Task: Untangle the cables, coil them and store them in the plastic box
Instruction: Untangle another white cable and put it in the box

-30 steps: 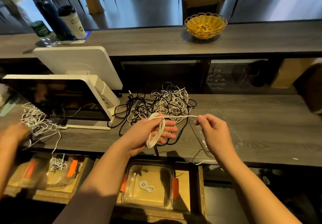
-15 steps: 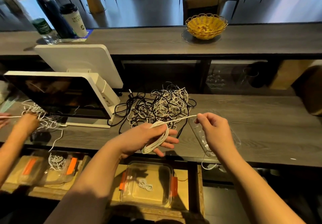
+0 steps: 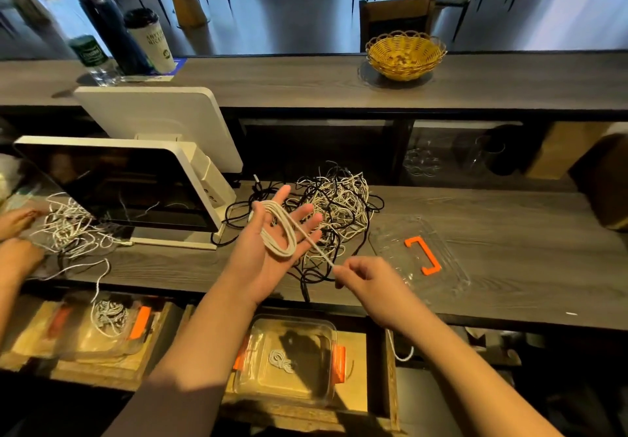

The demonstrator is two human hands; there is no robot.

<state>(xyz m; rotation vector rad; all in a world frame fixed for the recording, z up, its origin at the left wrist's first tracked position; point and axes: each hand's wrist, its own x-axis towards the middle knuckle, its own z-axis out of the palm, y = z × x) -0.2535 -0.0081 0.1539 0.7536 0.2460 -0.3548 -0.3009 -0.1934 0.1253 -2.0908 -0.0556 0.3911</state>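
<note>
Head view: I see my left hand palm up over the table, fingers spread, with the white cable looped around the palm. My right hand pinches the cable's free strand between thumb and forefinger. The tangled pile lies just behind on the table; the plastic box sits below, holding one coil.

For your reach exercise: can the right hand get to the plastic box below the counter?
Probably yes: the plastic box sits open just below the right hand, nothing between, though that hand pinches the white cable.
</note>
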